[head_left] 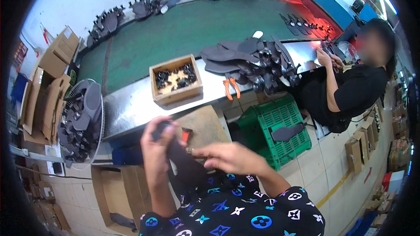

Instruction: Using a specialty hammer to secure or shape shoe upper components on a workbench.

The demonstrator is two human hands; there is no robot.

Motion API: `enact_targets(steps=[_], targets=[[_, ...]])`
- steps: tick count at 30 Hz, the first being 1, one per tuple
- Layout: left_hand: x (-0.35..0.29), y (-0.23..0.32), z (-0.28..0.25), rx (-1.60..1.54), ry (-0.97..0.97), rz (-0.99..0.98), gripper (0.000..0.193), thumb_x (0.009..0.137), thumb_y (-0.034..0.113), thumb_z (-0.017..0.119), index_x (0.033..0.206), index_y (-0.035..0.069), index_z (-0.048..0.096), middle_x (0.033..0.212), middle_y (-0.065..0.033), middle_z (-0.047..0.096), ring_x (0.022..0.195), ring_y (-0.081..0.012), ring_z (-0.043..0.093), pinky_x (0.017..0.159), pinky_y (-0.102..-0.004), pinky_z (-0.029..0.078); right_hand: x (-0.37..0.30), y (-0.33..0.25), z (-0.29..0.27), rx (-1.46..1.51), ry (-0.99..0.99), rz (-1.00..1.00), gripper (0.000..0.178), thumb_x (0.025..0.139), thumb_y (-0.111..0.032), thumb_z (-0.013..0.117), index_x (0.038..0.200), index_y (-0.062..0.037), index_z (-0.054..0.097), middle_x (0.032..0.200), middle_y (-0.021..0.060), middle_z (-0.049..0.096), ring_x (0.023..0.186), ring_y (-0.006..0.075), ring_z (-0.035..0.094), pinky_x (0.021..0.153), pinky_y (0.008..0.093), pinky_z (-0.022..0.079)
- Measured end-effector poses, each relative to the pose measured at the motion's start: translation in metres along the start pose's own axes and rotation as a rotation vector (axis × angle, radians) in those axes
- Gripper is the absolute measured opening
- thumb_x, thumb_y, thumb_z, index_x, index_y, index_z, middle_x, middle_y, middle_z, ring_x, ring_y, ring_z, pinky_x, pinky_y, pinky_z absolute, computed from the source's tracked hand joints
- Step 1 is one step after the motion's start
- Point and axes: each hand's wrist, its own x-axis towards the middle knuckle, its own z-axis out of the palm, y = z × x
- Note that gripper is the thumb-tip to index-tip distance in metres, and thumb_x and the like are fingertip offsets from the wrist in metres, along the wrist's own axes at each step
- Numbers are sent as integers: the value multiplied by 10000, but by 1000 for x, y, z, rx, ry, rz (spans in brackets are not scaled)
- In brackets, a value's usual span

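My left hand (pixel 154 142) is closed around a dark grey shoe sole (pixel 181 159), held tilted in front of my lap with its wider end downward. My right hand (pixel 234 157) reaches across from the right, slightly blurred, its fingertips pinched close to the sole's edge. A small yellowish bit shows at those fingertips, too small to name. Behind the sole, a small red object (pixel 186 136) lies by a worn wooden board (pixel 205 124). Beyond my hands stands a wooden box (pixel 177 98) of small black parts. Orange-handled pliers (pixel 232 88) lie to its right.
Dark soles with heels pile up on the metal ledge (pixel 131 107) and along the green conveyor belt (pixel 175 30). A wire basket (pixel 99 135) of soles stands left, an open carton (pixel 114 192) below. At right, a green crate (pixel 284 126) sits near a co-worker (pixel 354 87) handling something.
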Motion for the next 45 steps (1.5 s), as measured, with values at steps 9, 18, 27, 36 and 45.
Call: enact_targets(steps=[9,18,27,36,45], targets=[[65,111,-233,394,1076,671,861,900,497,697,1433,-63,319,1381,-254,462,1203,-375,534,1049,-449,434,50,156,-224,-951,637,443,369,884,-266,707,1114,9,621,1077,200,640,969,380,642,825,445,510],[26,30,-55,1364,216,896,1076,791,354,779,1534,7,82,1626,-241,108,1517,-394,64,1220,-503,32,119,7,-46,769,390,205,133,975,-177,636,1028,-74,571,828,21,610,652,94,629,549,235,527],[-25,5,-26,422,225,707,317,1007,207,588,1184,51,375,989,-148,656,823,-234,689,722,-338,582,28,-2,33,-437,455,-189,642,857,-277,770,1355,-50,435,1328,175,486,899,286,664,721,414,577],[5,-97,-14,1232,182,368,853,894,300,710,1491,-63,220,1452,-280,330,1367,-438,279,1110,-545,258,-154,65,10,-631,315,567,226,782,-82,680,998,-77,613,663,152,639,619,370,644,561,450,500],[165,-31,2,1239,66,831,257,885,69,649,1134,11,634,1079,-168,668,987,-353,638,834,-425,511,-146,19,-3,14,663,498,79,906,-64,660,956,-6,675,565,-61,447,462,29,383,456,242,319]])
